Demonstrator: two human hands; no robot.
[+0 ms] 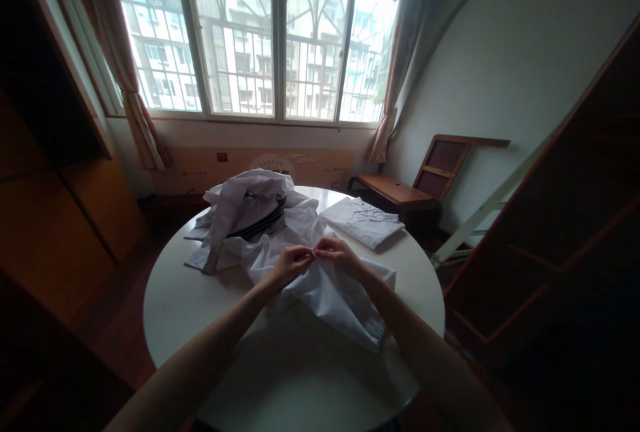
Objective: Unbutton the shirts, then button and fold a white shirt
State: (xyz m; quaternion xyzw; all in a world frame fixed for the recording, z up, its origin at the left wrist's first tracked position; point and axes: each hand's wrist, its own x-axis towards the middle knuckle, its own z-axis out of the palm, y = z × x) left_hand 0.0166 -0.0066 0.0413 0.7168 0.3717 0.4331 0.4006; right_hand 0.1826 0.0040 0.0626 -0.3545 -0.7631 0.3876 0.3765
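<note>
Nearest, both hands pinch the white shirt point(325, 289) lying rumpled on the round tabletop point(280, 365): left hand point(290, 262) and right hand point(337, 252) meet fingertip to fingertip, each grip closed on one spot of cloth (probably a button). Beyond sit a folded shirt point(361, 220) and a heaped pile of garments point(247, 209).

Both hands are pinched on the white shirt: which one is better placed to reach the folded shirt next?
Right. The right hand sits nearer the folded shirt, lying on its side of the table. The left hand would have to cross over.
</note>
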